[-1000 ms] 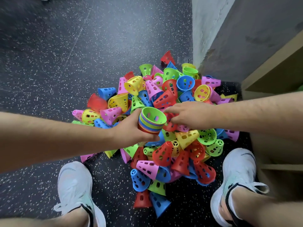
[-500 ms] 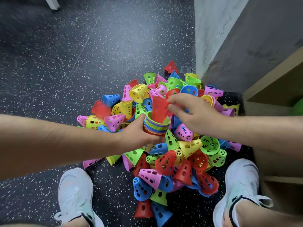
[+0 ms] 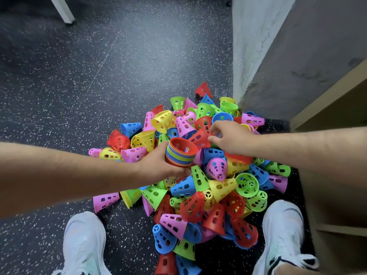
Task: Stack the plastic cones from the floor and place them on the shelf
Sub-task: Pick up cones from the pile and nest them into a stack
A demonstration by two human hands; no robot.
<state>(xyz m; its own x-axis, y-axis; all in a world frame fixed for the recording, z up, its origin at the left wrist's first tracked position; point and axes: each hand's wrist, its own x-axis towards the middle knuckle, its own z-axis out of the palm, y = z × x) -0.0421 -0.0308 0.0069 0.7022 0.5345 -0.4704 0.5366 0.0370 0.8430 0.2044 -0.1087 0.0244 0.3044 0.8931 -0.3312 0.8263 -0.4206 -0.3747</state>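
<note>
Left hand: fingers wrapped round a nested stack of cones, held mouth-up just above the heap. A red cone sits topmost in the stack, with striped rims of other colours showing beneath it.

Right hand: just beside the stack, hands apart. Fingers bent down into the heap, thumb tip against a red cone lying on its side. I cannot tell whether it is gripped or only touched.

Pile of loose cones: red, blue, green, yellow and pink, all perforated, tumbled every way on the dark speckled floor, between my two white shoes, left and right.

Far edge of the pile reaches the corner of a grey wall. Wooden shelf stands at my right, beside the pile. A white post meets the floor far left.
</note>
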